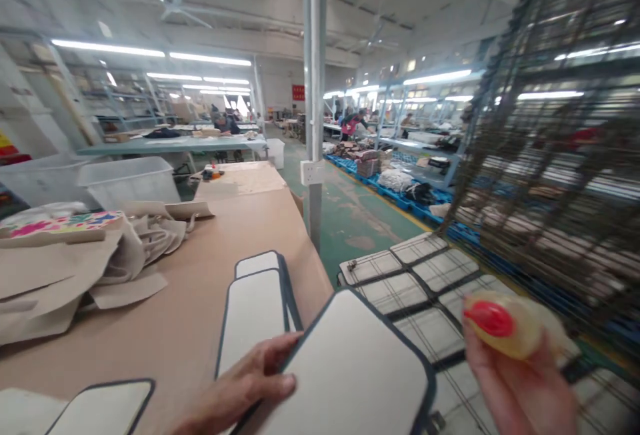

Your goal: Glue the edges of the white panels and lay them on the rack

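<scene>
My left hand [260, 378] grips the left edge of a white rounded panel [357, 368] with a dark border, thumb on its upper face. My right hand [525, 381] is wrapped round a yellowish translucent squeeze bottle [525, 328]; its red cap points left, and the hand is slightly blurred. Behind my left hand, similar dark-edged panels [255, 308] lie overlapping on the brown tabletop [200, 301]. Another such panel [107, 408] lies at the lower left. More white panels [390, 291] sit in rows on a wire rack to the right of the table.
Beige cut sheets and fabric pieces [55, 275] are heaped on the table's left. White plastic bins [130, 178] stand beyond. A pillar with a socket box [312, 173] rises at the table's right edge. A tilted wire mesh frame [540, 121] stands on the right. People work farther back.
</scene>
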A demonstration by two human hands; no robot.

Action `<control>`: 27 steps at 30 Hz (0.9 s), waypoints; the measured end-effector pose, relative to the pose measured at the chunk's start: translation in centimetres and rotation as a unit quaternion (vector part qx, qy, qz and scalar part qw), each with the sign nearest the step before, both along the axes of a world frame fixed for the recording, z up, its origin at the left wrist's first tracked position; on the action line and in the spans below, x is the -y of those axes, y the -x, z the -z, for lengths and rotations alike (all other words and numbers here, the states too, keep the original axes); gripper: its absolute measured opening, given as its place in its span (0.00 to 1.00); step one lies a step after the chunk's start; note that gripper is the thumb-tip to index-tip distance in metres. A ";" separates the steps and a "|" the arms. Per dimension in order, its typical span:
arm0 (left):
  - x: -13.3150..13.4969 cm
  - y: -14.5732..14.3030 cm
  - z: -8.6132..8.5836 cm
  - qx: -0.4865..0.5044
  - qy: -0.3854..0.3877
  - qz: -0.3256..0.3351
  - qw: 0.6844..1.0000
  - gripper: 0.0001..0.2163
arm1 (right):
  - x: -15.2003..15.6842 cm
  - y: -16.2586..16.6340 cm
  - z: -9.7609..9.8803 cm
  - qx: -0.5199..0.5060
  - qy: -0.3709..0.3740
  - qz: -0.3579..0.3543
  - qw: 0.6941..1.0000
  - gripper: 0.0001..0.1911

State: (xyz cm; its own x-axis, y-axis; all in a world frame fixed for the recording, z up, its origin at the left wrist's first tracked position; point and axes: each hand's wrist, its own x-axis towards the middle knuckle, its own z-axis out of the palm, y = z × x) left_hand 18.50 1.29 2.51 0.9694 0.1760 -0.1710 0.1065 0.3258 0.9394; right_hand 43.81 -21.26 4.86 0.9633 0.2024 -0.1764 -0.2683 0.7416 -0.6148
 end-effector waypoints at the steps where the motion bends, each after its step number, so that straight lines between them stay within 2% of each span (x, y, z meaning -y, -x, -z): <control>1: 0.9 -0.9 0.4 0.003 0.005 0.041 0.999 0.30 | -0.5 0.5 -0.3 -0.045 0.005 0.011 0.999 0.18; 3: 1.9 -2.0 0.7 -0.018 -0.041 0.097 0.994 0.29 | -1.5 1.6 -0.7 -0.081 0.011 -0.011 0.997 0.25; 5: 1.9 -2.2 0.2 -0.080 -0.156 0.122 0.977 0.26 | -1.7 2.4 -0.7 -0.089 0.014 -0.022 0.996 0.31; 7: 1.4 -2.3 -0.7 -0.141 -0.265 0.128 0.945 0.23 | -1.3 3.0 -0.3 -0.086 0.016 -0.020 0.996 0.33; 9: 1.1 -2.8 -1.6 -0.161 -0.317 0.136 0.925 0.21 | -0.6 3.4 0.2 -0.080 0.022 -0.014 0.996 0.32; 11: 1.3 -4.0 -2.1 -0.145 -0.324 0.150 0.923 0.21 | -0.1 3.7 0.5 -0.073 0.030 -0.016 0.997 0.31; 14: 2.3 -6.3 -2.3 -0.087 -0.274 0.174 0.942 0.21 | 0.3 4.1 1.1 -0.067 0.044 -0.025 0.996 0.32; 17: 3.8 -7.8 -1.8 -0.018 -0.201 0.197 0.959 0.23 | 0.4 4.4 1.6 -0.049 0.057 -0.029 0.997 0.32; 19: 4.7 -8.0 -1.2 -0.007 -0.185 0.212 0.960 0.23 | 0.5 4.2 1.8 -0.027 0.056 -0.026 0.998 0.31; 21: 5.1 -7.9 -0.7 -0.010 -0.207 0.206 0.956 0.23 | 1.0 3.7 1.7 -0.007 0.055 -0.010 0.998 0.31; 23: 4.7 -7.6 -0.8 -0.017 -0.265 0.170 0.949 0.24 | 1.7 2.9 1.4 0.012 0.063 0.015 0.998 0.32; 25: 3.8 -7.3 -1.6 -0.032 -0.329 0.145 0.933 0.24 | 2.6 1.9 0.9 0.042 0.079 0.023 0.996 0.33; 27: 2.9 -7.1 -2.7 -0.045 -0.362 0.167 0.916 0.21 | 3.5 0.9 0.3 0.076 0.095 0.004 0.993 0.33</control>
